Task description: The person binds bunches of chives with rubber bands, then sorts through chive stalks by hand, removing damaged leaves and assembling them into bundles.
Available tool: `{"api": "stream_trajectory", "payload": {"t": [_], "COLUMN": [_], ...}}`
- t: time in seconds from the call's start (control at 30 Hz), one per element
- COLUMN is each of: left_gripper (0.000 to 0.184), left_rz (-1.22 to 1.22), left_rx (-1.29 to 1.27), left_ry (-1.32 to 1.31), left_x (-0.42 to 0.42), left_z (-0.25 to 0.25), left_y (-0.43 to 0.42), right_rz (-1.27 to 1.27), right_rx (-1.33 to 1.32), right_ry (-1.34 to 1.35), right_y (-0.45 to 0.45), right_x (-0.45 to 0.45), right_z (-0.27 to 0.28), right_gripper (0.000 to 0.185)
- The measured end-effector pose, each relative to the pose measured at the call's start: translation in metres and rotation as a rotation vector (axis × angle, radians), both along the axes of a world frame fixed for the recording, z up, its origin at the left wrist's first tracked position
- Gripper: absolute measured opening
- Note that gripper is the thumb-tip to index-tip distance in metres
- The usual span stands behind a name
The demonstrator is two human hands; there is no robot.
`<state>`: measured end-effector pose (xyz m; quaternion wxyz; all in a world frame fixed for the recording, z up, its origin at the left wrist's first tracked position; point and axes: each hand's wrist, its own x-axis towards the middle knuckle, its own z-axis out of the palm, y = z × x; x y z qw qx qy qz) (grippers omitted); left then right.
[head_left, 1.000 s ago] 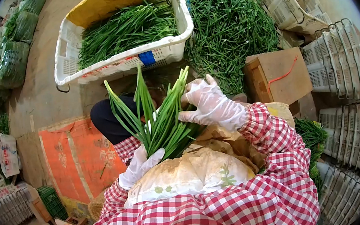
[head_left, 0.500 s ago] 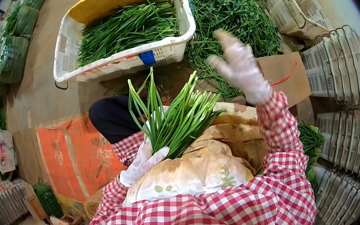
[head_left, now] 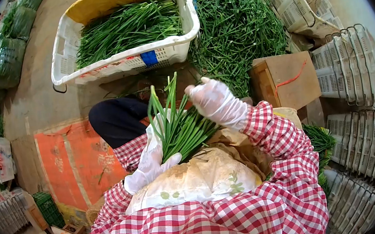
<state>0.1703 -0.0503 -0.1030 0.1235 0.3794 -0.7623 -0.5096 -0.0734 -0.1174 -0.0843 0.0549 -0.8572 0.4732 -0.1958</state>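
Note:
My left hand [head_left: 149, 169], in a thin white glove, holds a bunch of green chives [head_left: 188, 135] above my lap. The thumb lies across the near side of the leaves, and several long leaves stand up apart from the rest. My gloved right hand [head_left: 218, 101] is curled at the upper right end of the bunch and covers the pale stalk ends. Its fingers are closed, but what is between them is hidden. Beneath the bunch spreads a stained, flower-printed apron [head_left: 199, 175].
Ahead stands a white plastic crate [head_left: 123, 68] with chives laid inside. A large loose heap of chives [head_left: 239, 26] lies to its right. By my right arm is a cardboard-topped box [head_left: 291, 78]. Stacked crates [head_left: 348, 69] line the right side; an orange sheet [head_left: 78, 163] covers floor at left.
My right hand has swung from raised and spread over the heap, leftward and down to the bunch, its fingers now curled. The left hand keeps its hold on the chives.

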Motion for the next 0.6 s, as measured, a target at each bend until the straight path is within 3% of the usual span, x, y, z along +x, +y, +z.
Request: {"api": "stream_trajectory", "payload": {"t": [0.07, 0.13, 0.2, 0.23, 0.3, 0.37, 0.4, 0.47, 0.53, 0.6], "left_gripper": [0.087, 0.087, 0.087, 0.086, 0.086, 0.084, 0.084, 0.084, 0.084, 0.084], "left_rz": [0.041, 0.015, -0.012, -0.012, -0.008, 0.001, 0.005, 0.024, 0.021, -0.001], "left_rx": [0.074, 0.032, -0.013, -0.047, -0.085, -0.096, -0.103, -0.118, -0.113, -0.159], "left_ry": [0.058, 0.054, 0.055, 0.061, 0.070, 0.052, 0.054, 0.055, 0.056, 0.026], "left_x": [0.000, 0.001, 0.001, 0.002, 0.004, 0.007, 0.007, 0.005, 0.004, 0.003], "left_z": [0.003, -0.001, -0.002, -0.002, -0.002, -0.003, -0.003, -0.003, -0.003, -0.004], "left_y": [0.000, -0.001, -0.001, 0.000, 0.001, 0.006, 0.006, 0.006, 0.007, 0.004], "right_rz": [-0.090, -0.176, -0.160, -0.201, -0.363, -0.686, -0.827, -0.572, -0.092, 0.095], "right_rx": [0.306, 0.367, 0.253, 0.219, -0.116, 0.167, 0.088, 0.171, 0.144, 0.111], "right_ry": [-0.201, -0.354, -0.258, -0.127, 0.018, 0.437, 0.554, 0.248, 0.048, 0.023], "right_y": [-0.014, -0.022, -0.028, -0.035, -0.061, -0.083, -0.089, -0.080, -0.065, -0.045], "right_x": [-0.011, -0.018, -0.029, -0.039, -0.080, -0.119, -0.125, -0.098, -0.054, -0.015], "right_z": [-0.003, -0.012, -0.007, -0.010, -0.035, -0.023, -0.020, 0.019, 0.039, 0.045], "right_gripper": [0.007, 0.011, 0.007, 0.015, 0.026, 0.019, 0.048, 0.065, 0.073, 0.065]}}
